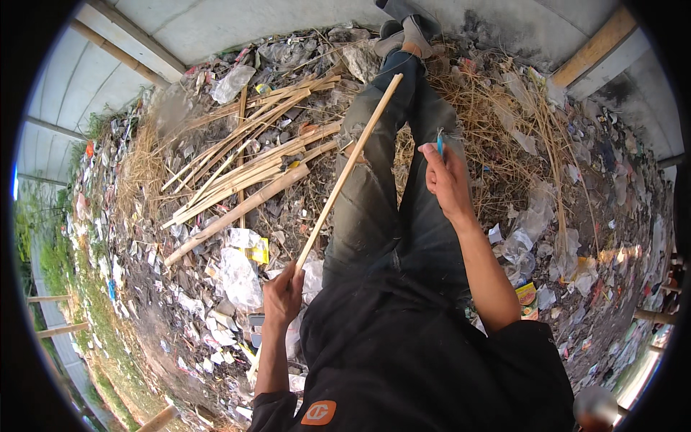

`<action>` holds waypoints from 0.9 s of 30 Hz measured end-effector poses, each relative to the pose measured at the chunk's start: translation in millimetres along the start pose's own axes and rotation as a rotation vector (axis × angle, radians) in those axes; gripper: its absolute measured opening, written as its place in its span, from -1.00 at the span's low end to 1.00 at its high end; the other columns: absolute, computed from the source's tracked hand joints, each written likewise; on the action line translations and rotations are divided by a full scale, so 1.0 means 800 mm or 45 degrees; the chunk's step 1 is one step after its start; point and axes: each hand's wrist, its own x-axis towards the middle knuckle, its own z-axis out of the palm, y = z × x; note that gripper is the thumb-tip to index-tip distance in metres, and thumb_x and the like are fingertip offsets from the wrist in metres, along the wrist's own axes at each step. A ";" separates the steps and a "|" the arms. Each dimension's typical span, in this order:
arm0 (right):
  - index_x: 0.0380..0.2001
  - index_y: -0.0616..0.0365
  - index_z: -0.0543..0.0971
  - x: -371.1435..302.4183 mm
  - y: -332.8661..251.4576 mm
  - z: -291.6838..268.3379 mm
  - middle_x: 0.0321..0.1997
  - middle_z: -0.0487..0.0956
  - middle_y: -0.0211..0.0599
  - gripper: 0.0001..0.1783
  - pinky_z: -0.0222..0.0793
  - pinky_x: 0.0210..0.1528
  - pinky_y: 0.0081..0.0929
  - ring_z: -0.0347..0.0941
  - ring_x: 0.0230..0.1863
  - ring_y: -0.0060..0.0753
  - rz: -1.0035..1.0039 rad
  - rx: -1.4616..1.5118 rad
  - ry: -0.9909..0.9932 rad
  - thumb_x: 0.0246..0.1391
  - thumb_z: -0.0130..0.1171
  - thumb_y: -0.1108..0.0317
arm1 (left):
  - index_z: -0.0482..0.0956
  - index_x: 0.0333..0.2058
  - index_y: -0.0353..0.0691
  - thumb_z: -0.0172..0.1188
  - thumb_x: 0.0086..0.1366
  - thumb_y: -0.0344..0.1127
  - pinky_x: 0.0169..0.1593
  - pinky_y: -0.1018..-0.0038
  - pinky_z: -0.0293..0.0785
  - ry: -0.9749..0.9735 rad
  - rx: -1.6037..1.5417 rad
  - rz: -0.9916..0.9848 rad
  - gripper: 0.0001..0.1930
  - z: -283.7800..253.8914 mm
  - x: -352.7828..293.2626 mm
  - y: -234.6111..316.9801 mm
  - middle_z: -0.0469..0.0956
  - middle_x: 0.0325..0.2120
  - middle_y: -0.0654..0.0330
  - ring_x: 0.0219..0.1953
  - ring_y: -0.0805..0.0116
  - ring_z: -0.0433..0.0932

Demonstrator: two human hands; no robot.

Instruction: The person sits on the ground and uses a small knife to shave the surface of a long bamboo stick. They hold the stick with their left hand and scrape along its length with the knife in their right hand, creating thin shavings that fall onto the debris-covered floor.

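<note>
My left hand [283,291] is closed round the lower end of a long pale bamboo strip [350,167]. The strip slants up and to the right across my outstretched legs [378,187], its far end near my shins. Over the right thigh, my right hand [448,180] is closed on a small blue tool [440,142] that points up from the fingers. Its kind cannot be made out, and it stays apart from the strip.
Several cut bamboo strips [252,173] lie in a pile left of my legs, beside a thicker bamboo pole [237,214]. Dry straw [497,119] and plastic litter [529,227] cover the ground. A grey wall [288,21] stands beyond my feet, with bamboo posts [594,47] against it.
</note>
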 end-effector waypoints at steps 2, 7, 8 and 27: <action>-0.01 0.22 0.56 -0.005 -0.001 0.023 -0.56 0.20 -0.70 -0.58 -0.06 -0.61 -0.68 0.06 -0.63 -0.84 0.042 0.153 -0.165 0.41 0.22 0.04 | 0.65 0.04 -0.35 0.20 0.49 -0.29 -0.45 0.34 0.44 -0.158 -0.121 -0.021 -0.71 0.025 0.046 0.029 0.51 -0.66 0.00 -0.65 0.30 0.50; -0.06 0.22 0.54 0.006 0.035 0.064 -0.49 0.39 -0.59 -0.66 0.17 -0.55 -0.63 0.23 -0.60 -0.75 -0.096 -0.028 -0.191 0.31 0.32 0.19 | 0.65 0.02 -0.33 0.14 0.55 -0.13 -0.40 0.34 0.45 -0.307 -0.075 0.231 -0.64 0.060 0.112 0.061 0.56 -0.60 0.04 -0.55 0.26 0.58; -0.08 0.21 0.54 0.010 0.041 0.062 -0.49 0.39 -0.60 -0.68 0.19 -0.53 -0.60 0.24 -0.58 -0.73 -0.015 0.092 -0.197 0.31 0.31 0.20 | 0.65 0.02 -0.33 0.16 0.54 -0.13 -0.40 0.34 0.46 -0.311 -0.061 0.230 -0.64 0.056 0.114 0.065 0.57 -0.59 0.04 -0.55 0.24 0.59; -0.17 0.25 0.56 0.055 0.039 0.005 -0.45 0.60 0.12 -0.49 0.40 -0.29 0.05 0.54 -0.32 0.31 -0.215 -1.025 -0.010 0.52 -0.07 -0.03 | 0.63 0.16 -0.08 0.30 0.40 -0.25 -0.41 0.10 0.52 -0.109 0.249 0.148 -0.62 0.011 0.030 -0.049 0.66 -0.43 -0.11 -0.45 -0.16 0.67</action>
